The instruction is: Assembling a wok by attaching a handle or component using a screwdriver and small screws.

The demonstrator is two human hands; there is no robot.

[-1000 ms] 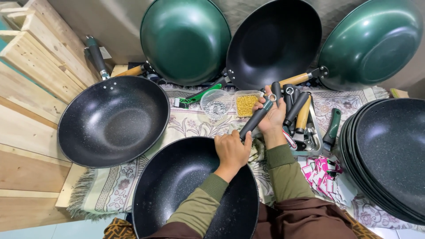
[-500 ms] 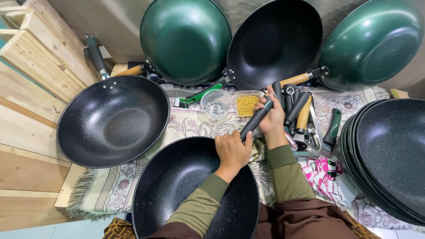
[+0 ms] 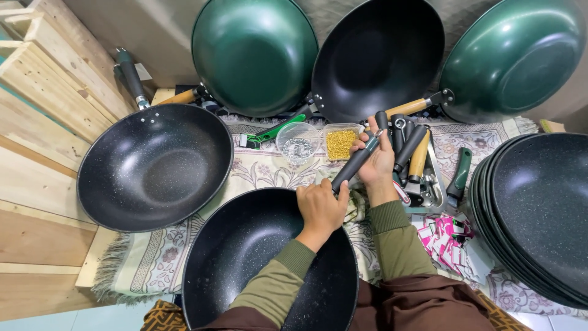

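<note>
A black speckled wok (image 3: 245, 257) rests in my lap at the bottom centre. My left hand (image 3: 320, 207) grips its far rim, where a black pan handle (image 3: 357, 160) meets the wok. My right hand (image 3: 377, 160) is wrapped around that handle farther up, holding it slanted up to the right. Just beyond my hands stand a round clear tub of small metal parts (image 3: 296, 144) and a square clear tub of small yellow pieces (image 3: 340, 142).
Another black wok (image 3: 153, 167) lies at left on a patterned cloth (image 3: 257, 171). Two green woks (image 3: 254, 55) (image 3: 511, 58) and a black one (image 3: 376, 58) lean against the back wall. Stacked black woks (image 3: 539, 208) sit at right. Loose handles fill a metal tray (image 3: 422, 165); pink tags (image 3: 447, 236) lie nearby. Wooden boards (image 3: 37, 122) stand left.
My right hand has shifted slightly along the handle. The wok and my left hand stay in place.
</note>
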